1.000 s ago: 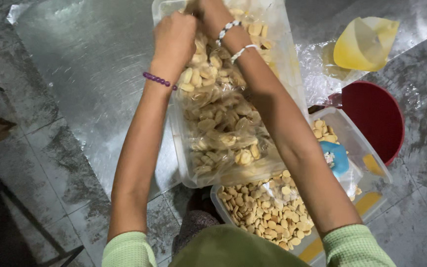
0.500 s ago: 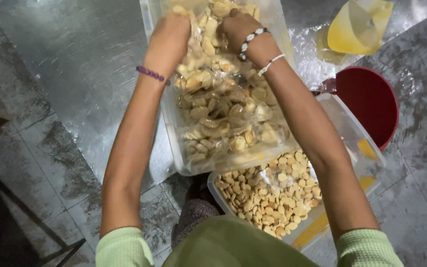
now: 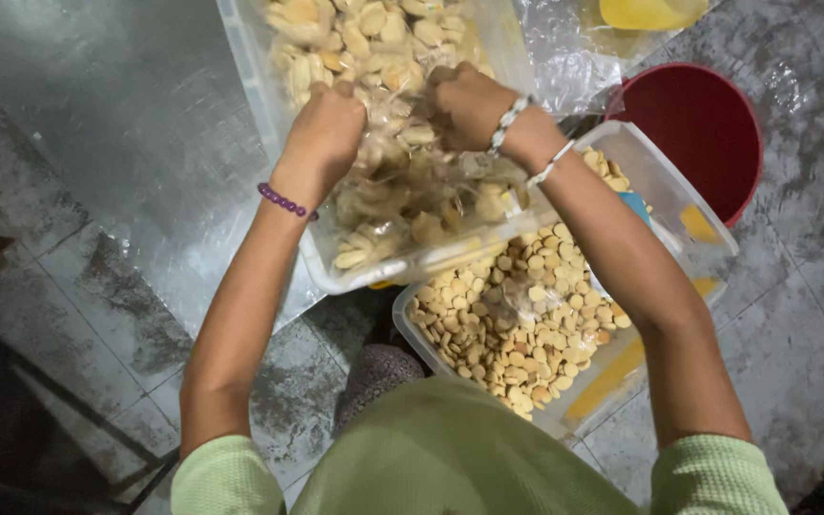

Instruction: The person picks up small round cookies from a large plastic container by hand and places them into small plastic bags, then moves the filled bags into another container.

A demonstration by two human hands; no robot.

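My left hand (image 3: pixel 324 133) and my right hand (image 3: pixel 467 103) are both closed on a clear plastic bag of pale cookies (image 3: pixel 402 195). The bag lies inside a large clear plastic bin (image 3: pixel 269 114) filled with more bagged cookies. My left wrist wears a purple bead bracelet, my right wrist white bracelets. Below the bin, partly under it, stands a second clear container (image 3: pixel 665 205) holding several small round biscuits (image 3: pixel 517 329) and a blue item.
A red round bowl (image 3: pixel 703 129) sits at the right on the wet grey floor. A yellow scoop in clear plastic (image 3: pixel 646 14) lies at the top right. A shiny metal sheet (image 3: pixel 126 124) covers the floor at left. My green sleeves fill the bottom.
The view has shifted, so the bin now sits higher in frame. Both hands have drawn back toward me along the bag, gripping it nearer its middle.
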